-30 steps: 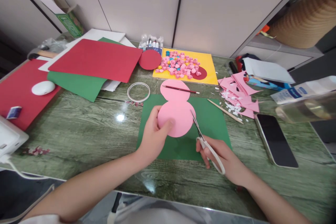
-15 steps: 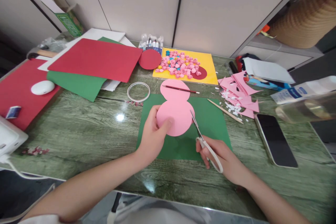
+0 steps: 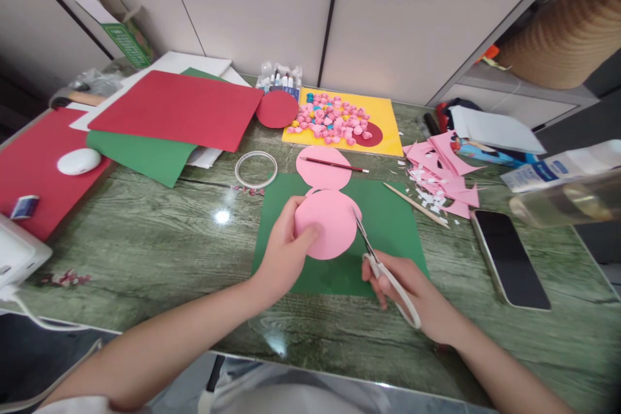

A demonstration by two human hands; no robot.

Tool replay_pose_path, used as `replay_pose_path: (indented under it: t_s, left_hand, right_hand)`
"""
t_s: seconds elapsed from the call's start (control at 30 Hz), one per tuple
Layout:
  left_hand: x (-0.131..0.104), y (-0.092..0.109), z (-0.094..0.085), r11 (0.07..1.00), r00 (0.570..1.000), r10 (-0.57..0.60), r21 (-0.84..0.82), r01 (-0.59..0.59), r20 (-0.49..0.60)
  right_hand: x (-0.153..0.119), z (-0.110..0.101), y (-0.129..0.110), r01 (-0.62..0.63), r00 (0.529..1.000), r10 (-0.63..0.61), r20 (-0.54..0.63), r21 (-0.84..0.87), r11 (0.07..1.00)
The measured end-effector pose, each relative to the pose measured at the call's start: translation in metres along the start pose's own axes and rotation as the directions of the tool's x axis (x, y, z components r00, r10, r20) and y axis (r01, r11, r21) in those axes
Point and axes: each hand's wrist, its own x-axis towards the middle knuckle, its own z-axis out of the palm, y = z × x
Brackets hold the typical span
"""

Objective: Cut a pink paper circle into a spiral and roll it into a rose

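My left hand (image 3: 291,246) pinches a round piece of pink paper (image 3: 330,223) between thumb and fingers, above a green sheet (image 3: 392,226). White-handled scissors (image 3: 395,291) are in my right hand (image 3: 412,284), their blade tips at the right edge of the pink circle. Just beyond it, another pink paper circle (image 3: 313,171) lies flat, and a dark red pencil (image 3: 334,164) rests across it. To the right is a wooden stick (image 3: 417,206).
A roll of tape (image 3: 236,171) lies left of the circles. Behind them, a yellow sheet (image 3: 391,123) bears many small pink rolls (image 3: 334,118). Pink paper scraps (image 3: 449,174) and a phone (image 3: 512,262) are on the right, red sheets (image 3: 179,107) on the left.
My left hand has brought the pink circle slightly down and to the right, away from the far circle. The scissors have shifted a little; their handle loops sit lower.
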Motion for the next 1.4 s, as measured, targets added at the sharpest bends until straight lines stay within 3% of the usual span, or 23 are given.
replay_pose_path:
  t_s: [0.83, 1.23, 1.4]
  left_hand:
    - [0.0004, 0.0004, 0.0001, 0.997, 0.991, 0.073, -0.019, -0.076, -0.109]
    - [-0.0007, 0.0001, -0.0006, 1.000, 1.000, 0.022, 0.017, -0.022, -0.019]
    - [-0.0005, -0.0001, -0.0004, 0.999, 0.998, 0.043, 0.034, -0.041, -0.041]
  right_hand:
    - [0.0001, 0.0016, 0.0009, -0.008, 1.000, 0.008, 0.003, -0.008, 1.000]
    - [-0.0003, 0.0014, -0.0004, 0.010, 1.000, -0.010, -0.010, 0.011, 1.000]
    - [-0.0013, 0.0012, 0.0003, -0.004, 1.000, 0.004, -0.009, 0.019, 1.000]
